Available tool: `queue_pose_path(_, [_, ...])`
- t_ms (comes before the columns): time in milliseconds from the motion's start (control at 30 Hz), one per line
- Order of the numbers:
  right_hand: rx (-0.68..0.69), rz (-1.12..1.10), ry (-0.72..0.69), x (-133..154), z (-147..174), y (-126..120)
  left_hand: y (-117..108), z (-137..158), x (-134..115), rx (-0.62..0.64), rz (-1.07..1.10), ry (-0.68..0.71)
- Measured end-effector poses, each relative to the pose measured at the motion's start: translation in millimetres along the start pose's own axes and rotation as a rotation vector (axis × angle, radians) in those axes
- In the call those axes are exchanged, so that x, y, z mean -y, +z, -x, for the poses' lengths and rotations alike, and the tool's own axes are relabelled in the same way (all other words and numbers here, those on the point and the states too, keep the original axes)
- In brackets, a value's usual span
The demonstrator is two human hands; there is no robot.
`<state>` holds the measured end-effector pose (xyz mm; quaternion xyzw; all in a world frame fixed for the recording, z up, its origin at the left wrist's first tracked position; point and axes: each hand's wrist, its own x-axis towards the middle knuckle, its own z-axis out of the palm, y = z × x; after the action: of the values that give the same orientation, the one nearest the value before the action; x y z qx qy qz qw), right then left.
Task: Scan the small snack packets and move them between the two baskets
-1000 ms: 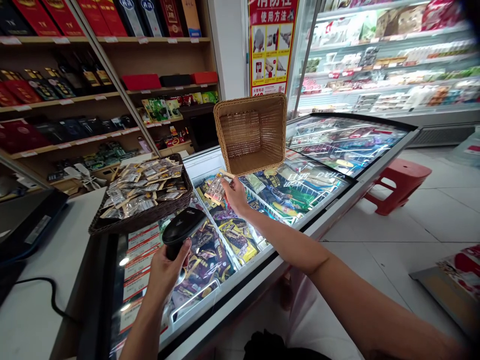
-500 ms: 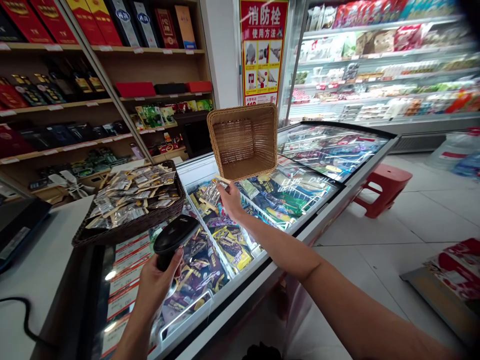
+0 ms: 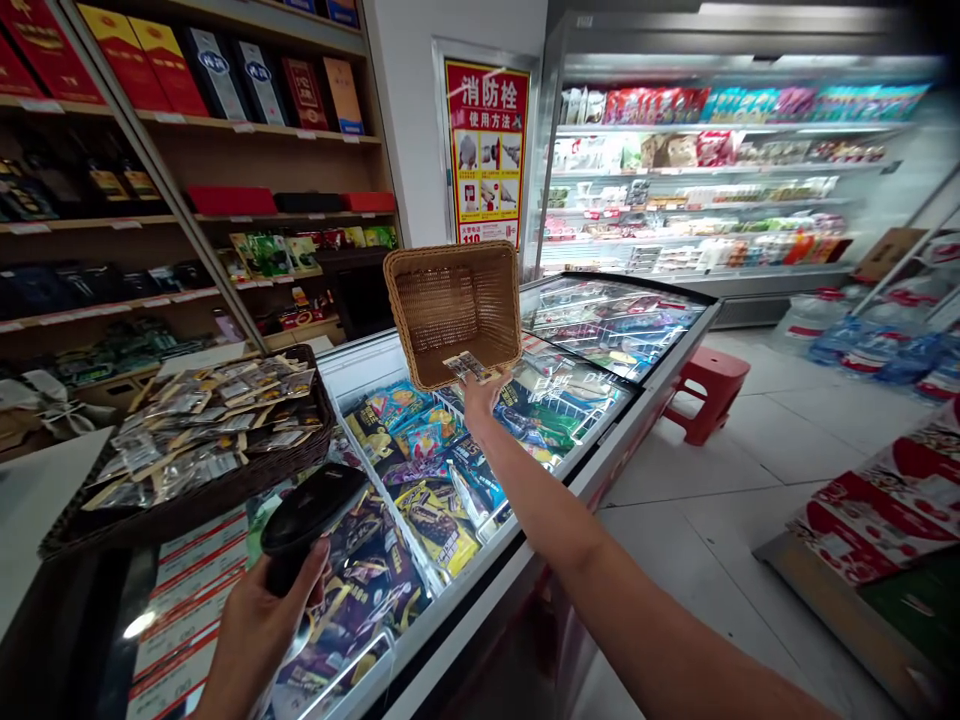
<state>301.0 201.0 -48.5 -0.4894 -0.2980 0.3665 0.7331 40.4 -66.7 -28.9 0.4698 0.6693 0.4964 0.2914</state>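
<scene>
My left hand (image 3: 262, 625) is wrapped round the handle of a black handheld barcode scanner (image 3: 315, 505), above the freezer. At the near lip of a tan wicker basket (image 3: 442, 310), my right hand (image 3: 484, 400) grips a small clear packet with a wooden stick (image 3: 465, 365). The basket is tilted with its mouth toward me, and the packet overlaps its lower inside. To the left, a dark brown wicker tray (image 3: 210, 480) bears a heap of similar packets (image 3: 217, 410).
Wrapped ice creams (image 3: 435, 520) fill the open part of the chest freezer (image 3: 427, 620). Price labels (image 3: 191, 590) lie at its left end. Shelves with boxes (image 3: 262, 120) rise behind. A red stool (image 3: 705, 390) and stacked cartons (image 3: 870, 520) stand on the floor at right.
My right hand has moved the packet from above the ice creams to the basket's mouth. The scanner stays in my left hand. The view has swung right.
</scene>
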Motion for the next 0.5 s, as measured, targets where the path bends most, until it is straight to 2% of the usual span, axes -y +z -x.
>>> queue_pose_path(100, [-0.111, 0.069, 0.161, -10.3, -4.0, 3.7, -0.1, 0.3, -1.2, 0.007, -0.013, -0.003])
queue_pose_path(233, [-0.059, 0.157, 0.11, -20.7, -6.1, 7.1, 0.4, 1.8, -4.1, 0.007, 0.011, -0.018])
queue_pose_path(500, [0.057, 0.073, 0.103, -33.8, -11.8, 15.8, 2.1, 4.5, -8.0, -0.002, 0.023, -0.037])
